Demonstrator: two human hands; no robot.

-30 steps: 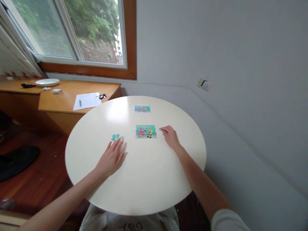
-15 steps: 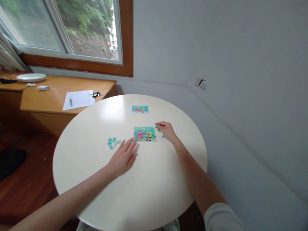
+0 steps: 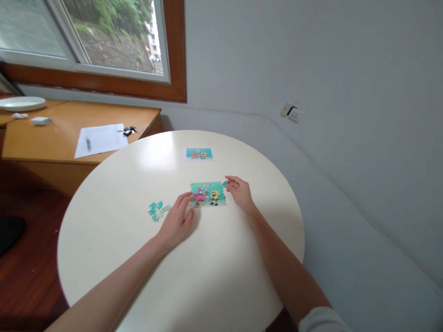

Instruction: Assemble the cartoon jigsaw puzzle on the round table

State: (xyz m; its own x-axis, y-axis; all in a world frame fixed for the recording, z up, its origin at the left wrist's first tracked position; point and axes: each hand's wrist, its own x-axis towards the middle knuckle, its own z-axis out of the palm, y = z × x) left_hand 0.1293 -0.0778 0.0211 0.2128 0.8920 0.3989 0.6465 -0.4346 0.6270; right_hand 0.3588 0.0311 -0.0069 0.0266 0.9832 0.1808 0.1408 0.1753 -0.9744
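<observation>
A partly joined jigsaw puzzle (image 3: 207, 193) with cartoon figures on a teal ground lies flat on the round white table (image 3: 207, 267). My left hand (image 3: 177, 222) rests its outstretched fingers on the puzzle's left edge; it holds nothing. At the upper right edge, my right hand (image 3: 240, 193) pinches a small teal puzzle piece (image 3: 224, 183), which is at or very near the puzzle's border. Fingers partly cover that piece, so I cannot tell whether it is joined. Several loose puzzle pieces (image 3: 154, 210) lie left of my left hand.
Behind the puzzle lies a reference picture (image 3: 199, 154) with the same figures. A wooden desk (image 3: 65, 120) at the left carries a sheet of paper (image 3: 104, 139), keys (image 3: 128, 131), a small white box (image 3: 41, 121) and a white plate (image 3: 26, 103). A wall rises at the right.
My left hand has moved up slightly, its fingers now over the puzzle's left edge. My right hand, with the piece, has shifted slightly, now covering nearby pieces. The view has turned slightly right.
</observation>
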